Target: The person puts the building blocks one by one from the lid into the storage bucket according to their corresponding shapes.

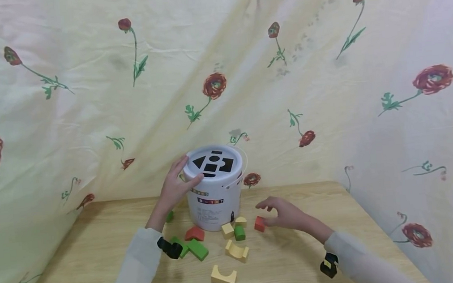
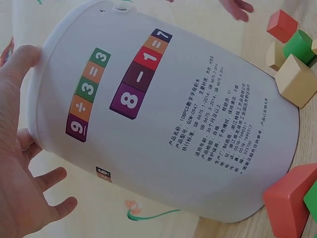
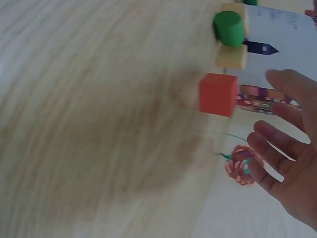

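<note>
A white bucket (image 1: 215,205) stands upright, its pale lid (image 1: 196,171) cut with dark shaped holes. My left hand (image 1: 176,182) rests on the lid's left edge, fingers spread; in the left wrist view, thumb and a finger touch the rim while other fingers stick out beside the wall. My right hand (image 1: 285,212) hovers over the table, fingers relaxed and loosely bent, nothing between them. Just by its thumb lies a red cube block (image 1: 259,224); the right wrist view shows this red cube (image 3: 218,94) apart from the fingers.
Before the bucket lie a green cylinder (image 1: 240,233), a yellow cube (image 1: 228,230), a yellow half-round block (image 1: 240,221), notched yellow blocks (image 1: 237,251), a red block (image 1: 194,233) and green blocks (image 1: 198,249) on the wooden table (image 1: 301,260). A flowered cloth (image 1: 166,102) hangs behind.
</note>
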`<state>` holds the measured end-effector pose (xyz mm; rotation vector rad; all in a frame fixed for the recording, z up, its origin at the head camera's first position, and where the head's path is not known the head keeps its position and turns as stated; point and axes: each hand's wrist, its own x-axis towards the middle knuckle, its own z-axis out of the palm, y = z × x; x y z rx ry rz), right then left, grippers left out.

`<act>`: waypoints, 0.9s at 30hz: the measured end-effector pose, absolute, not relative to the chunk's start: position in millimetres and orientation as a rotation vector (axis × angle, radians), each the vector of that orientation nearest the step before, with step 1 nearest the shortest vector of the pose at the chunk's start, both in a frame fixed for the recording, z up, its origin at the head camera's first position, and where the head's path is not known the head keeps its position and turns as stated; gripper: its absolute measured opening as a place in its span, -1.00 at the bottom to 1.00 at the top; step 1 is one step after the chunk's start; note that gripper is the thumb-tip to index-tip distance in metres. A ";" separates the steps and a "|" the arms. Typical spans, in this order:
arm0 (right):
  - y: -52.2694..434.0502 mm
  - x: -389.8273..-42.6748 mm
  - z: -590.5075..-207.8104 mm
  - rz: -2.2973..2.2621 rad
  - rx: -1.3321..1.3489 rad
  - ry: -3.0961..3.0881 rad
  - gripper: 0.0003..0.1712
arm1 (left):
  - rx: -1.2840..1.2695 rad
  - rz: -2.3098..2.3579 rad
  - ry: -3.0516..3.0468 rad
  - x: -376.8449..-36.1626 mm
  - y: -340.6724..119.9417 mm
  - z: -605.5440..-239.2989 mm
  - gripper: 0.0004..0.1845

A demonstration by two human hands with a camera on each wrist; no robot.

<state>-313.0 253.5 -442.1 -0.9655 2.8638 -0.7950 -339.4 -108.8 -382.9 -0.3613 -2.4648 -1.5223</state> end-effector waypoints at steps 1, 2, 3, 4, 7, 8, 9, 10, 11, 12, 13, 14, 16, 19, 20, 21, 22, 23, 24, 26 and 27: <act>253.3 -312.0 -444.3 -0.757 -0.968 2.869 -0.48 | -0.364 -1.529 -2.463 -339.5 -108.7 -383.0 0.00; 252.9 -311.0 -446.0 -0.724 -0.962 2.874 -0.47 | -0.367 -1.532 -2.463 -339.7 -108.6 -383.2 0.00; 252.7 -310.2 -447.5 -0.686 -0.957 2.882 -0.46 | -0.366 -1.538 -2.459 -339.7 -108.3 -383.3 0.00; 252.6 -309.6 -448.7 -0.651 -0.961 2.890 -0.45 | -0.366 -1.539 -2.458 -339.8 -108.3 -383.5 0.00; 252.7 -308.2 -451.9 -0.604 -0.953 2.888 -0.42 | -0.365 -1.536 -2.456 -340.3 -108.6 -384.7 -0.01; 253.1 -307.9 -453.0 -0.603 -0.948 2.883 -0.41 | -0.366 -1.534 -2.456 -340.5 -108.8 -384.9 -0.01; 253.6 -307.9 -454.0 -0.602 -0.948 2.877 -0.41 | -0.365 -1.534 -2.456 -340.6 -108.8 -385.1 -0.01; 253.9 -307.9 -454.8 -0.608 -0.947 2.869 -0.40 | -0.367 -1.535 -2.455 -340.7 -108.8 -385.1 -0.01; 254.4 -308.0 -456.0 -0.616 -0.936 2.859 -0.39 | -0.368 -1.536 -2.455 -340.7 -108.7 -385.0 -0.01; 254.7 -308.3 -457.0 -0.621 -0.929 2.854 -0.39 | -0.371 -1.536 -2.455 -340.9 -108.8 -384.7 -0.01; 254.9 -308.8 -458.4 -0.623 -0.924 2.849 -0.38 | -0.371 -1.537 -2.455 -340.8 -108.8 -384.5 -0.01; 255.0 -309.3 -459.6 -0.628 -0.919 2.846 -0.38 | -0.372 -1.538 -2.455 -340.7 -108.7 -384.3 -0.01; 254.8 -310.7 -462.0 -0.626 -0.921 2.847 -0.38 | -0.374 -1.540 -2.454 -340.6 -108.7 -384.1 -0.01; 254.0 -313.0 -465.6 -0.617 -0.933 2.864 -0.36 | -0.371 -1.540 -2.455 -340.7 -108.8 -384.5 -0.01; 253.6 -313.6 -466.6 -0.617 -0.934 2.867 -0.35 | -0.371 -1.541 -2.456 -340.7 -108.9 -384.7 -0.01; 253.3 -314.2 -467.4 -0.619 -0.932 2.869 -0.35 | -0.370 -1.541 -2.456 -340.7 -109.0 -384.9 -0.02; 253.0 -315.0 -468.4 -0.623 -0.920 2.869 -0.34 | -0.368 -1.541 -2.457 -340.7 -109.1 -385.3 -0.02; 252.6 -315.6 -469.1 -0.636 -0.904 2.862 -0.33 | -0.367 -1.543 -2.458 -340.6 -109.1 -385.4 -0.02; 252.2 -316.2 -469.7 -0.656 -0.880 2.853 -0.32 | -0.366 -1.543 -2.458 -340.5 -109.2 -385.5 -0.02; 252.2 -317.3 -470.3 -0.693 -0.833 2.839 -0.29 | -0.362 -1.542 -2.460 -340.5 -109.1 -385.2 -0.01; 252.2 -317.7 -470.4 -0.716 -0.810 2.833 -0.28 | -0.360 -1.542 -2.460 -340.4 -109.1 -385.0 -0.01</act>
